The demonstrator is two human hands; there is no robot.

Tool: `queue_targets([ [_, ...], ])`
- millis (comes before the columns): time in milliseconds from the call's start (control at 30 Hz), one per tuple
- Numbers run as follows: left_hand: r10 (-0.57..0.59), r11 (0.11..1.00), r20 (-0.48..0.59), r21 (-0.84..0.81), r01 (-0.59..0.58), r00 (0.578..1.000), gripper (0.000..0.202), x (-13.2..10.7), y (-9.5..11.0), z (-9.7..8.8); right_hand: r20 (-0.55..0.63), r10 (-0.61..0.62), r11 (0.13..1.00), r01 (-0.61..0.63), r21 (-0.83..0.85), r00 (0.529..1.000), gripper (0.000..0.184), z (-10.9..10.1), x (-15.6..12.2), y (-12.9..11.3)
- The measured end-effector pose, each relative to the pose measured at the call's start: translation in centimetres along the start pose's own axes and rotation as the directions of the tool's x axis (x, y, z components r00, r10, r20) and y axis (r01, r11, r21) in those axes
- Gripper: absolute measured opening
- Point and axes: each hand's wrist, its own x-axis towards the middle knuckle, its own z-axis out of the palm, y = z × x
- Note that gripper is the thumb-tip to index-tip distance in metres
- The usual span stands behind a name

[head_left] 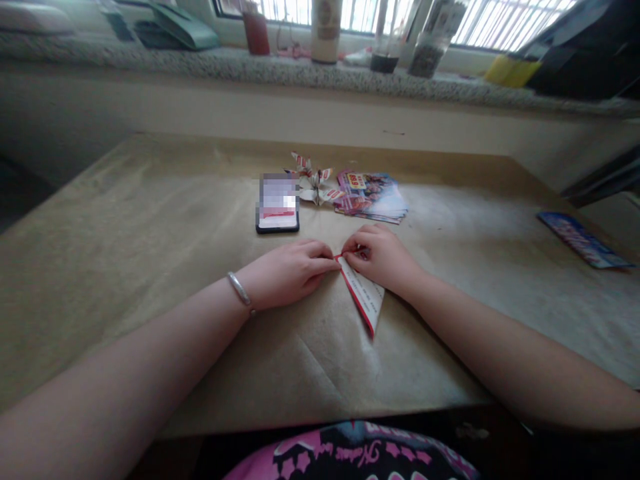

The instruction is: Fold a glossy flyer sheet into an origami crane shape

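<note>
A folded paper piece (pixel 364 297), white with red edges and pointed like a narrow triangle, lies on the brown paper-covered table (pixel 150 233). My left hand (pixel 287 272), a silver bangle on its wrist, pinches the paper's far tip with closed fingers. My right hand (pixel 383 257) presses and pinches the same tip from the right, its fingers curled. The paper's point aims toward me.
A phone (pixel 278 203) lies just beyond my hands. Next to it stand a finished paper crane (pixel 315 183) and a stack of colourful flyers (pixel 373 197). Another flyer (pixel 583 240) lies at the right edge. A stone windowsill (pixel 300 70) with bottles and jars runs behind.
</note>
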Motion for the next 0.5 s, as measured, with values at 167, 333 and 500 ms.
queue_targets([
  [167,0.012,1.000,-0.016,-0.026,-0.013,1.000,0.032,-0.04,-0.31,0.05,-0.009,-0.011,1.000,0.011,-0.001,1.000,0.009,0.06,-0.03,0.01],
  [333,0.011,1.000,-0.019,-0.014,-0.011,1.000,0.033,-0.01,-0.35,0.14,-0.014,-0.011,1.000,0.011,0.000,1.000,0.008,0.10,-0.01,0.01],
  [500,0.014,1.000,-0.024,0.008,-0.014,1.000,0.032,-0.02,-0.30,0.15,-0.010,-0.001,1.000,0.001,-0.008,1.000,0.008,0.07,0.02,-0.06],
])
